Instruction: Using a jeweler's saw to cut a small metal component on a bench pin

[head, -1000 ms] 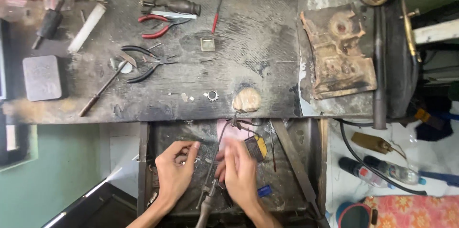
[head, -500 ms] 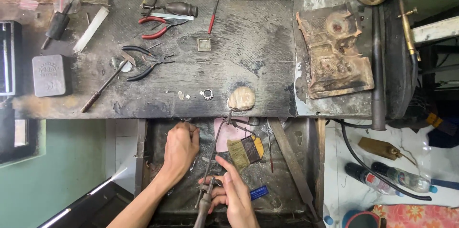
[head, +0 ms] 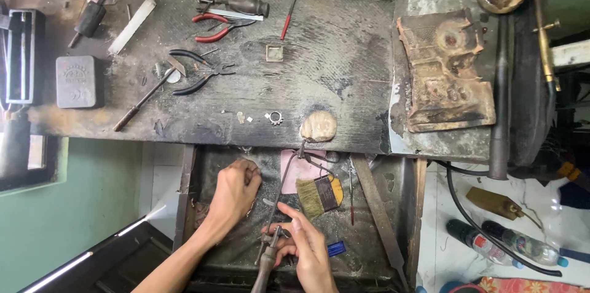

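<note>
No longer spreads both hands flat side by side in the drawer [head: 382, 207], as one second ago. Now keeps the left hand [head: 233, 191] higher, near the far left corner of the drawer, just under the front edge of the workbench [head: 344, 78]. Bunches its fingers [head: 251, 173] together, tips pressed down on the dusty drawer floor; cannot tell if anything small sits between them. Wraps the right hand [head: 304, 250] around the hand tool [head: 268, 263] near the near edge of the drawer, thumb and curled fingers closed on the metal neck just above the wooden handle, first finger stretched out to the left. Points the thin bent rod of this tool up toward the pink cloth [head: 296, 169] and the front edge of the workbench. Leaves the brush [head: 319, 194] lying just beside the right hand, not touched, and the small toothed ring [head: 275, 118] on the workbench near its front edge. Seems, by this change, to pass from searching in the drawer to work with the tool already gripped.
</note>
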